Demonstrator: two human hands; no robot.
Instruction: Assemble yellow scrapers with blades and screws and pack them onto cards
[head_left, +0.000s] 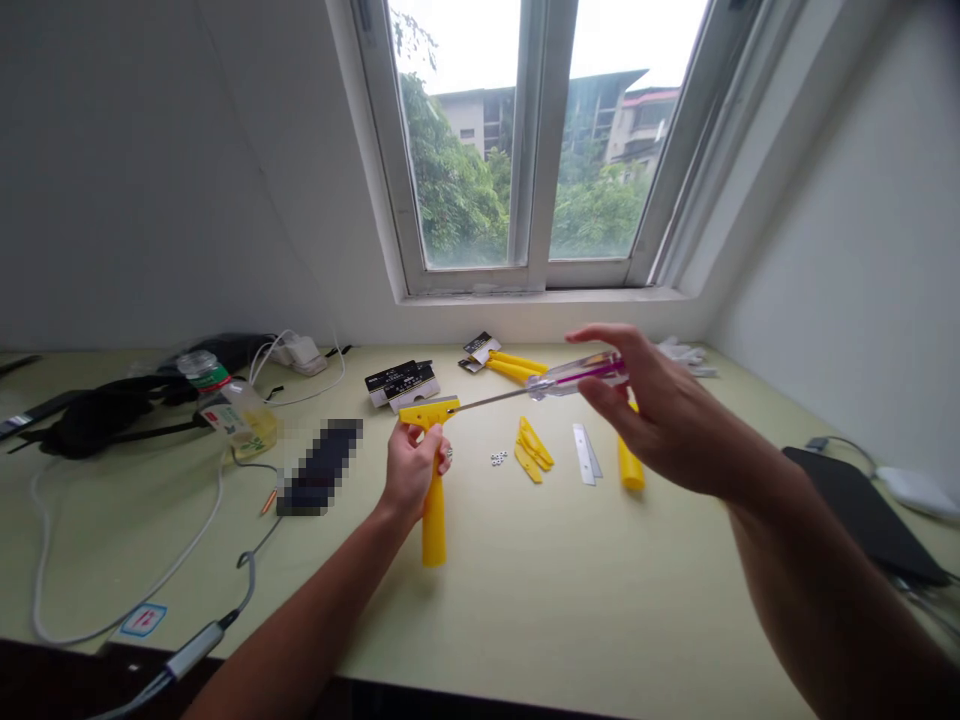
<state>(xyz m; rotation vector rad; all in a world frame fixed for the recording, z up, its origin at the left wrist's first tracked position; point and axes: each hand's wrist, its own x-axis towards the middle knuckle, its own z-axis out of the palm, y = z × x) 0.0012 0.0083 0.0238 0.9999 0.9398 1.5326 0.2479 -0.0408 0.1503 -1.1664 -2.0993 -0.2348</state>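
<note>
My left hand is wrapped round the neck of a yellow scraper, which stands upright with its wide head at the top. My right hand holds the clear and purple handle of a screwdriver between thumb and fingers, its index finger raised. The screwdriver's shaft points left, and its tip meets the right end of the scraper head. On the table beyond lie small nuts, yellow plastic pieces, flat metal blades and a yellow handle, partly behind my right hand.
Black cards and yellow handles with a card lie near the window wall. A bottle, cables and a blurred dark device are at left; a black device is at right.
</note>
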